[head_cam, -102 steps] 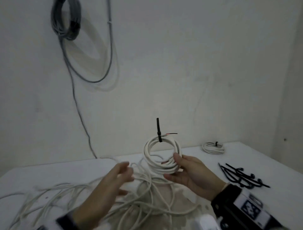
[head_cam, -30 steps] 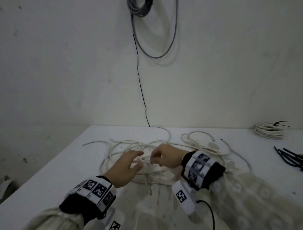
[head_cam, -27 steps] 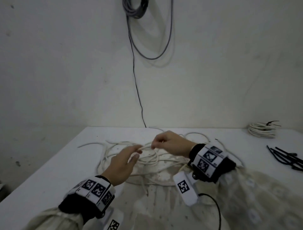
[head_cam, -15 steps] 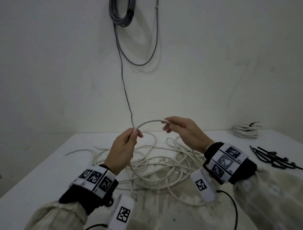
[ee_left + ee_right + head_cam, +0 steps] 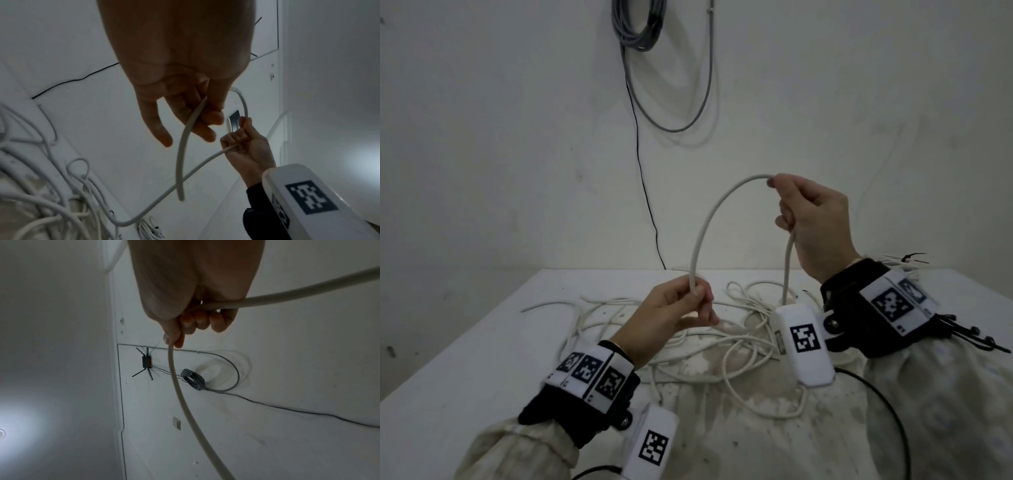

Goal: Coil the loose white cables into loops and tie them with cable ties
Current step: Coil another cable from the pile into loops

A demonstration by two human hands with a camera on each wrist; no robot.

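Note:
A white cable arches up between both hands above a loose tangle of white cable on the white table. My left hand pinches the cable close to its free end, which dangles below the fingers. My right hand is raised higher, its fingers curled round the cable, which drops from the fist to the tangle. In the left wrist view the right hand shows as a fist on the cable.
A tied white coil lies at the far right, partly behind my right wrist. Black cable ties lie on the table at the right. A grey cable coil hangs on the wall with a thin black wire running down.
Both hands picked a cable end out of the tangle and lifted it. The right hand has risen well above the left, stretching the arch taller. Earlier, the tied coil was put down.

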